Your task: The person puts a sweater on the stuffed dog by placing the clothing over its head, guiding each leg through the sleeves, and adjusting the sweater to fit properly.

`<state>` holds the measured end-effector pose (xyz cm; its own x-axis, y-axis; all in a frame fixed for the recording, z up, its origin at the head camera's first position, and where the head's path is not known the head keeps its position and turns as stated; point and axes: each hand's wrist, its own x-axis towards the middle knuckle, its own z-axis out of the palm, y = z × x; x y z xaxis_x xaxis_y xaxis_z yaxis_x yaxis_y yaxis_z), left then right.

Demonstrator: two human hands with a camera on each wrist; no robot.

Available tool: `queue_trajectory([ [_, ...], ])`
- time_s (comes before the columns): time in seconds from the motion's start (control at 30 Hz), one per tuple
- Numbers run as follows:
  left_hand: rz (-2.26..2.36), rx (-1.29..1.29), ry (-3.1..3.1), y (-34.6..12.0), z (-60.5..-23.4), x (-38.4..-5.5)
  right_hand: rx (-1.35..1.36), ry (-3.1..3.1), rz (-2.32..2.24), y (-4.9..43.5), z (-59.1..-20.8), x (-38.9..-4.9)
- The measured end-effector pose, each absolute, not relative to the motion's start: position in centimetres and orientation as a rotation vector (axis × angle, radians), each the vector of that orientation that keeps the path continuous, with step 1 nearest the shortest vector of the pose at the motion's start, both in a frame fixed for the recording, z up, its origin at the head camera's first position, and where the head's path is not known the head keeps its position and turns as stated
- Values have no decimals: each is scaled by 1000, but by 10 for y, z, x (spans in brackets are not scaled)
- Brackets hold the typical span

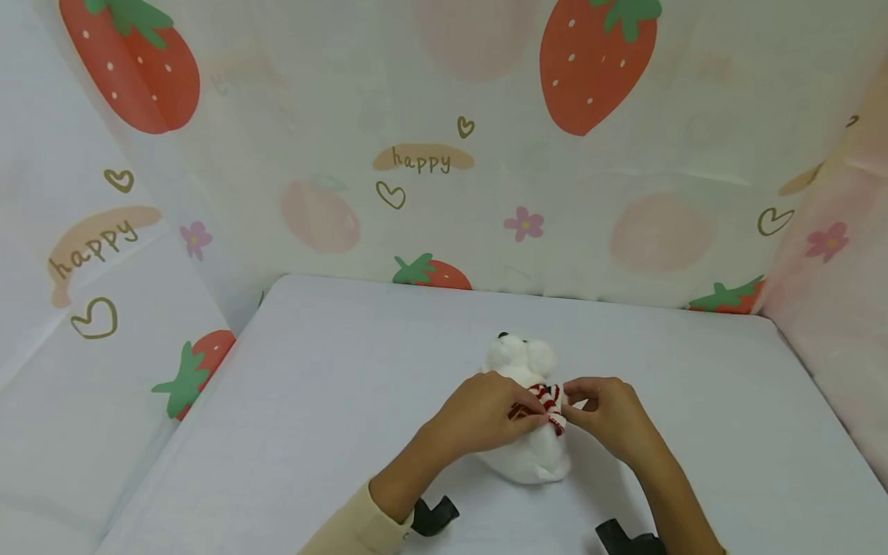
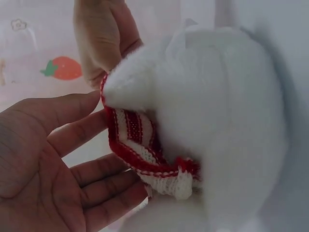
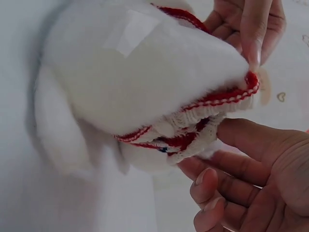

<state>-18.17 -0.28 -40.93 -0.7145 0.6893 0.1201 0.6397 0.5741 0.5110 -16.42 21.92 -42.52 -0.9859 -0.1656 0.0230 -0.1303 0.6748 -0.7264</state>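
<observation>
A white plush bear sits on the white table, its black nose turned up and away. Round its upper body is a small red-and-white striped knitted garment. On the near left side my left hand pinches the garment's red edge between thumb and index finger; its other fingers spread loosely under the knit. From the right, my right hand holds the garment's ribbed white part between thumb and fingers. Plush body and knit partly hide the fingertips.
The white table has rounded far corners. Behind it and along both sides hangs a pale cloth printed with strawberries, hearts and "happy". Black wrist-worn pieces show below both hands.
</observation>
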Motion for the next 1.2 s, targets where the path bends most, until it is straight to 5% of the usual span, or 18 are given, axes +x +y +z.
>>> queue_trajectory([
  [0.53, 736, 1219, 2736, -5, -406, -181, -193, 2761, -1335, 215, -433, -168],
  [0.87, 726, 742, 2929, -53, -396, -210, -132, 2623, -1433, 225, -430, -168],
  [1.2, 789, 871, 2602, -50, -406, -213, -109, 2590, -1468, 227, -431, -169],
])
